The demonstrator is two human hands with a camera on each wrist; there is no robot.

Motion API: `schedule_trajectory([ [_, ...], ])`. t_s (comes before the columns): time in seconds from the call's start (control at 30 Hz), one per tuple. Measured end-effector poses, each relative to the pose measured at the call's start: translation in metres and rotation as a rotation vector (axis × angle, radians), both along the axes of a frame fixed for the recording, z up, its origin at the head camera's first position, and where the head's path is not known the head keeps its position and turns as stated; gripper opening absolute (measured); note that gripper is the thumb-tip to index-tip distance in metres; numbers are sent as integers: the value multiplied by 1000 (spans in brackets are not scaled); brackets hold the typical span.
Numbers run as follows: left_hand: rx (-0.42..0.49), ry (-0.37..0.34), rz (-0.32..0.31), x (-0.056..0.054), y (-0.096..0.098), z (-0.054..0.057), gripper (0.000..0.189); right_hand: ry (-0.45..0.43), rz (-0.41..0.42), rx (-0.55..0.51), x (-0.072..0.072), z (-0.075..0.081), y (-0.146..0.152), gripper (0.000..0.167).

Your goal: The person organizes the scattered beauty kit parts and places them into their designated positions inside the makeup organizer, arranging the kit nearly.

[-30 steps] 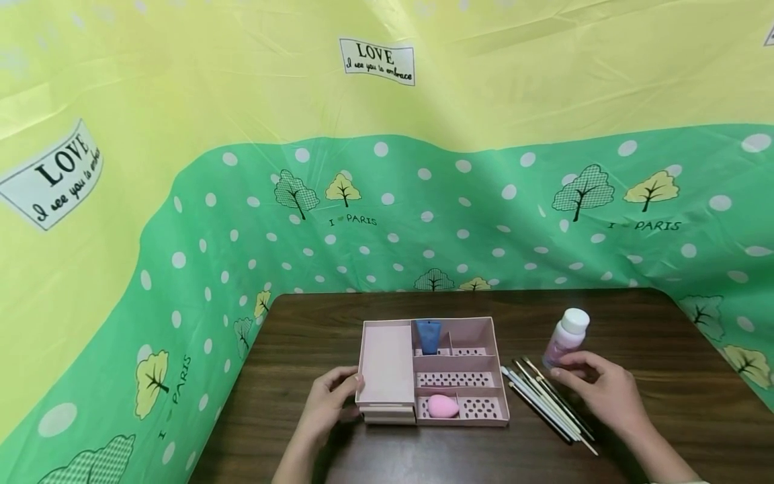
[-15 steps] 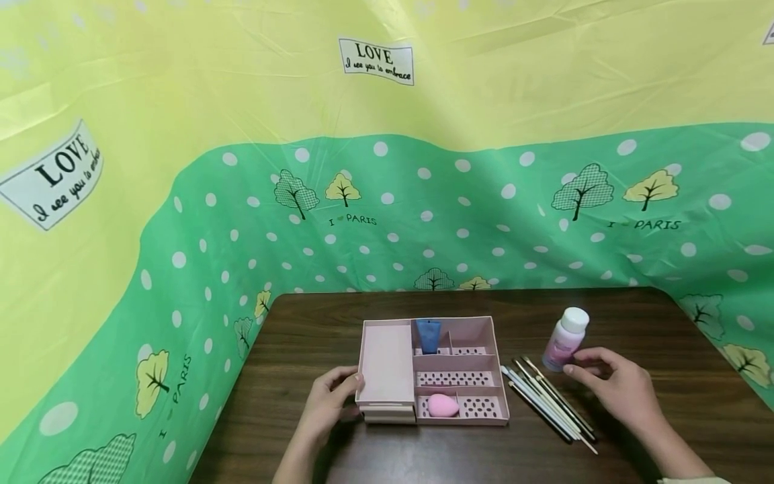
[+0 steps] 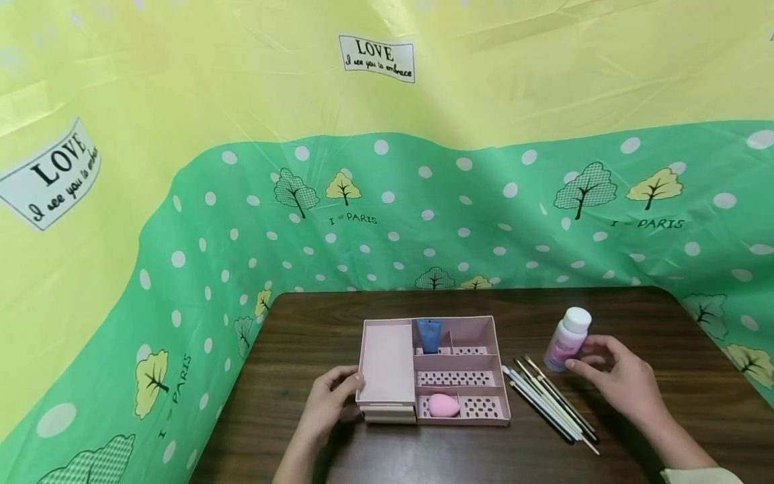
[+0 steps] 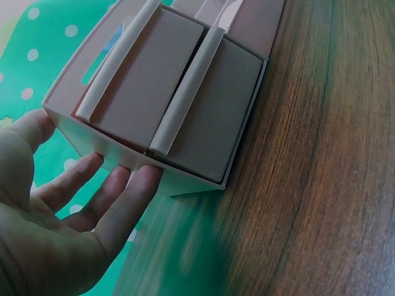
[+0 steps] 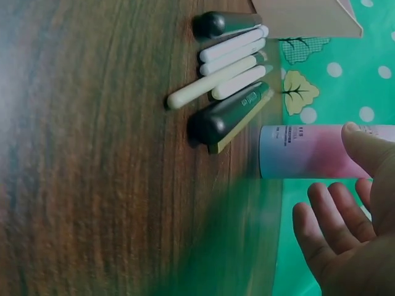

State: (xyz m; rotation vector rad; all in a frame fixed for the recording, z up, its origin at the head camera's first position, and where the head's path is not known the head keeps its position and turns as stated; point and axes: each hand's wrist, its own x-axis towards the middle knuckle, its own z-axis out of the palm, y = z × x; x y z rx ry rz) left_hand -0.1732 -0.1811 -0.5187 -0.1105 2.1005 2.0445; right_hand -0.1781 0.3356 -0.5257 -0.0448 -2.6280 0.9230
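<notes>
A pink desktop organizer (image 3: 387, 363) stands left of centre on the table. My left hand (image 3: 326, 396) touches its left side, and the left wrist view shows fingertips against the wall below two drawers (image 4: 207, 108). At the right, a bottle (image 3: 567, 339) with a white cap stands upright. My right hand (image 3: 625, 380) is beside it. In the right wrist view the thumb (image 5: 369, 145) reaches the bottle, while the other fingers (image 5: 336, 219) are spread below it, apart from it. A blue tube (image 3: 429, 336) and a pink makeup sponge (image 3: 444, 405) lie in organizer compartments.
Several makeup brushes (image 3: 547, 403) lie slantwise on the table between the organizer and my right hand. The dark wooden table (image 3: 320, 312) ends at a green and yellow printed cloth (image 3: 459, 222) hanging behind and to the left.
My right hand has shifted right, from the bottle's near side round to its right side. The bottle, the organizer and my left hand stay where they were.
</notes>
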Motion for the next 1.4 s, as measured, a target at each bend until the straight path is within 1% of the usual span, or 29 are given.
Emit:
schedule_trajectory([
  [0.17, 2, -4, -2, 0, -1, -1, 46, -18, 35, 1, -7, 0, 2, 59],
  [0.27, 3, -6, -1, 0, -1, 0, 46, -35, 52, -19, -10, 0, 2, 64],
  [0.37, 1, -7, 2, -1, -1, 0, 45, -30, 67, -44, -15, 0, 1, 67],
  [0.57, -3, -9, 6, -1, 0, 1, 45, 11, 100, -66, -22, 0, 5, 61],
  [0.83, 6, -17, 13, -2, 0, -1, 44, 2, 122, -30, -26, 5, 8, 52],
  [1.13, 18, -15, 7, -3, -1, -3, 45, -57, 151, -29, -28, 10, 5, 58],
  [1.4, 18, -13, 9, -3, 0, -4, 44, -21, 169, -46, -27, 19, -1, 54],
])
